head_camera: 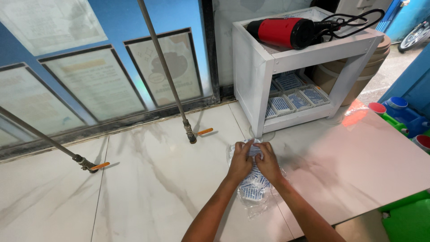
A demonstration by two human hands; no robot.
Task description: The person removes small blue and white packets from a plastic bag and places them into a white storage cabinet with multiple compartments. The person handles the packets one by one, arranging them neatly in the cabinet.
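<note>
A clear plastic bag (253, 192) of small white-and-blue packets lies on the pale marble counter (152, 179) in front of me. My left hand (240, 162) and my right hand (268, 162) sit side by side on its far end, fingers pinched on the plastic near the bag's mouth. The near end of the bag spreads out loose below my wrists.
A white shelf unit (257, 67) stands just beyond the bag, with a red heat gun (282, 32) on top and trays of blue-and-white packets (293, 95) below. Two metal pipes with orange-handled valves (190, 132) rise from the counter at left. Coloured containers (403, 114) stand at right.
</note>
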